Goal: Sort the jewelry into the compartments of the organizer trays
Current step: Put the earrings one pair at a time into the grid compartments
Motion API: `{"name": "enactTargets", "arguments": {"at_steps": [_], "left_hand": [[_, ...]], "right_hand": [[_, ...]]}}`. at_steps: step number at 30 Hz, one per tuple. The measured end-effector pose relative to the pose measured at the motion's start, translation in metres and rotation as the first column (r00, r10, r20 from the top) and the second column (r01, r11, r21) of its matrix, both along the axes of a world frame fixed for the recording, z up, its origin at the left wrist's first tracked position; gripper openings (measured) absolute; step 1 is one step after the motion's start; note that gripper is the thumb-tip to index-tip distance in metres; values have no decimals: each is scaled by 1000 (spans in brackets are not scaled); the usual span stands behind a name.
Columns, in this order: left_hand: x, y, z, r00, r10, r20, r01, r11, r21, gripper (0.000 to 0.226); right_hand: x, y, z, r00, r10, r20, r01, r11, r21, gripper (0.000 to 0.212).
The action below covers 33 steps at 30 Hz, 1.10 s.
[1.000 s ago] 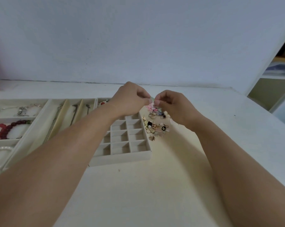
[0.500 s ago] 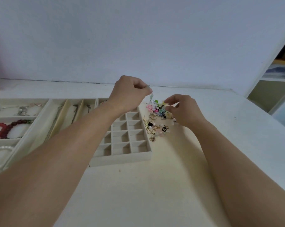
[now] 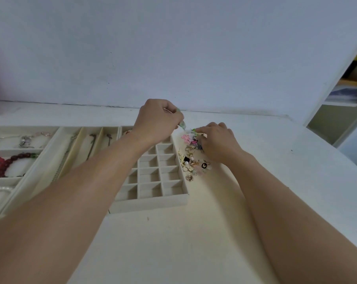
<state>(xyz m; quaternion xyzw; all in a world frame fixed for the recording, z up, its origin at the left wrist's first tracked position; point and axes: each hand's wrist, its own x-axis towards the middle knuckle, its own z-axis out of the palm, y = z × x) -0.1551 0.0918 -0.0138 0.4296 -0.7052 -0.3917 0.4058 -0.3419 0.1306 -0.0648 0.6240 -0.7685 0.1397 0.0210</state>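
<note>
Green earring (image 3: 181,124) in left hand's (image 3: 156,121) grip; right hand's (image 3: 218,142) grip hidden over jewelry pile (image 3: 192,158).

Grid tray (image 3: 153,198) on tabletop (image 3: 173,242); loose jewelry pile (image 3: 192,156) just right of it, slotted tray (image 3: 50,160) left, bracelet tray (image 3: 1,152) farther left.

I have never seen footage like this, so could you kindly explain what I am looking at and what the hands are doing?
There is no machine here: a head-worn camera looks down at a person's two bare hands. The left hand pinches a small pale green earring above a white table. The right hand reaches into a loose jewelry pile, fingers curled; what it holds I cannot tell. A gridded organizer tray lies beside the pile; further left, trays hold necklaces and red bead bracelets.
</note>
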Motion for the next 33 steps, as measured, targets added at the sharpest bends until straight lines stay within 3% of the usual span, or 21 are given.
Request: {"name": "enactTargets", "arguments": {"at_steps": [4, 9, 11, 14, 17, 21, 24, 27, 30, 33], "left_hand": [[1, -2, 0, 1000, 13, 18, -13, 1000, 1, 4], [4, -5, 0, 1000, -7, 20, 6, 999, 40, 7], [5, -6, 0, 1000, -9, 20, 8, 999, 42, 8], [6, -7, 2, 1000, -8, 15, 8, 999, 43, 8], [7, -7, 3, 1000, -18, 25, 16, 999, 51, 12], [5, -4, 2, 997, -54, 51, 52, 998, 43, 15], [5, -3, 1, 994, -73, 77, 71, 997, 27, 17], [5, -3, 1, 993, -70, 93, 69, 997, 18, 16], [5, -3, 0, 993, -69, 93, 68, 998, 19, 14], [5, -3, 1, 994, -61, 94, 58, 998, 29, 15]], "right_hand": [[-3, -16, 15, 998, -7, -63, 6, 1000, -21, 41], [-7, -30, 28, 995, 68, -74, -44, 959, 279, 53], [-5, -30, 32, 997, 79, -24, -66, 942, 330, 57], [-9, -24, 37, 990, 72, 122, -102, 959, 265, 57], [-15, -10, 34, 968, 73, 239, -104, 987, 119, 41], [-23, 11, 26, 951, 161, 264, -157, 987, -38, 20], [-34, 22, 20, 949, 80, 304, -50, 993, -105, 22], [-42, 26, 15, 946, -26, 322, 59, 994, -92, 26], [-41, 24, 9, 928, -9, 373, 5, 1000, 11, 29], [-39, 23, 7, 924, 19, 382, -27, 1000, 14, 26]]}}
